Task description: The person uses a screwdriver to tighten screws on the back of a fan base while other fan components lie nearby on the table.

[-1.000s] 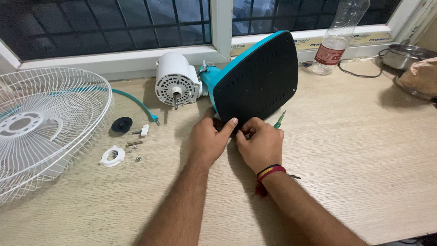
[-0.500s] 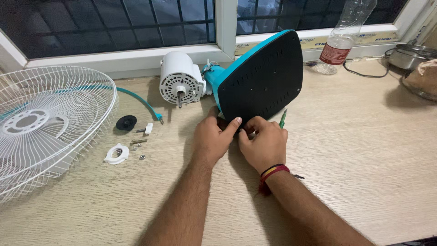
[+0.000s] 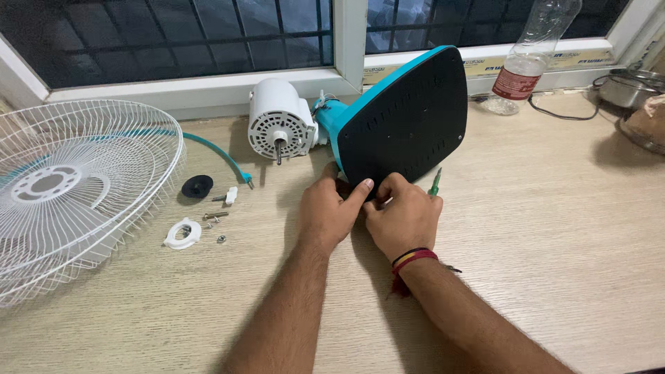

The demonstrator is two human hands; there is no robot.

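Left hand: I see my left hand (image 3: 327,211) at the lower edge of the fan base (image 3: 405,121), thumb laid along the black underside, fingers behind the rim; its grip is closed on that edge.
Right hand: my right hand (image 3: 404,216) sits touching the left one, fingers curled at the same lower edge and pinching something there too small to make out. I can't tell whether this grip holds the base or a small part.
Base: tipped up on its edge on the surface (image 3: 554,228), black plate facing me, just above both grips.
Motor: the white motor (image 3: 280,126) lies above and left of the grips, bare shaft pointing toward me.
Screwdriver: a green-handled one (image 3: 435,183) lies just right of my right grip, touching the base's lower edge.
Done so far: I judge the fan well stripped; the grille (image 3: 69,187) lies far left, and a black cap (image 3: 197,185), white ring (image 3: 183,234) and screws (image 3: 215,217) lie loose left of the grips.
Left to do: the bottom plate looks still on the base.
Edges: the window frame (image 3: 208,83) stands close behind the base.
Room: open surface right of and below the grips; a bottle (image 3: 523,62) and pot (image 3: 627,86) are well apart at far right.
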